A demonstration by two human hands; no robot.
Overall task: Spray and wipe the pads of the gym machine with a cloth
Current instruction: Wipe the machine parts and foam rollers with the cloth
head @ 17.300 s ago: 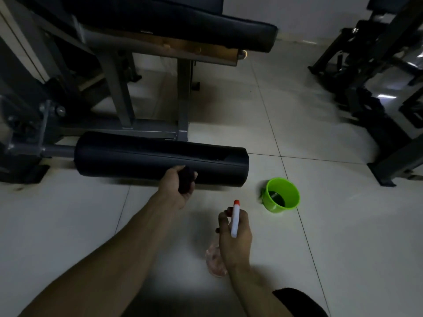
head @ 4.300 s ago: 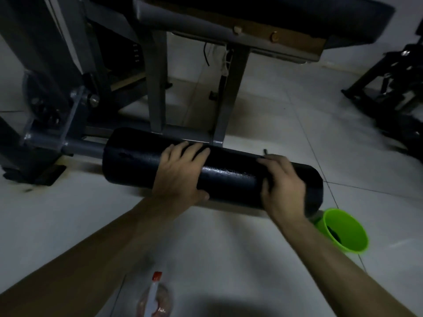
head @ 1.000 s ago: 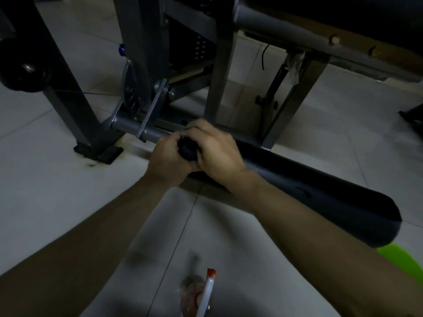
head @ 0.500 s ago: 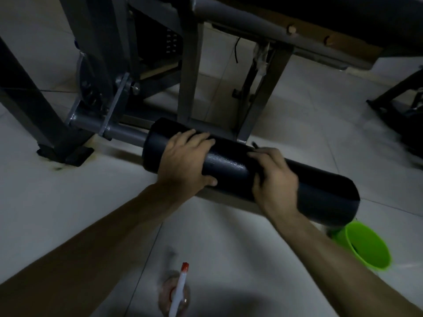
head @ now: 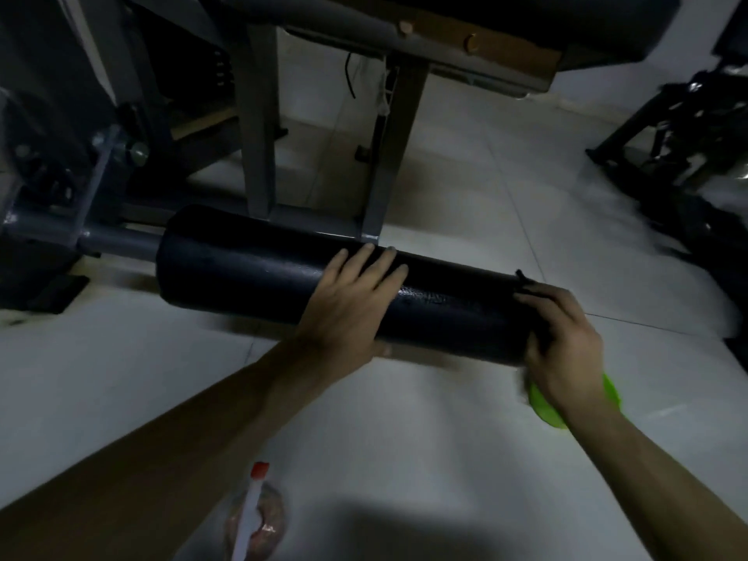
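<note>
Roller pad: the black cylindrical roller pad (head: 251,273) lies low over the tiled floor (head: 404,439). It sits on a grey axle (head: 117,242) at its left end, and its skin has a wet-looking sheen near the middle.
Left hand: the left hand (head: 348,301) lies flat on top of the pad at mid-length, fingers straight and slightly spread, bracing and gripping nothing.
Right hand: the right hand (head: 566,342) is at the pad's free right end, fingers curled over a dark cloth (head: 526,286) and pressing it to the surface.
Cloth: mostly hidden under the fingers, with one corner poking up behind them. It is black on black, so I cannot tell how much of it meets the pad.
Risk, rolling: if the pad turns on its axle, a flat palm may not stop it, and the cloth would slide with it rather than scrub.
Risk, cup: the green cup (head: 544,406) sits on the floor just under the right wrist. A stroke running off the pad's end could knock it over.
Risk, bottle: the spray bottle (head: 253,516) stands near the left forearm, and a drawn-back elbow could tip it.
Risk, coverage: the underside and end face are out of sight and may be skipped, as may the bench pad (head: 607,30) above.
</note>
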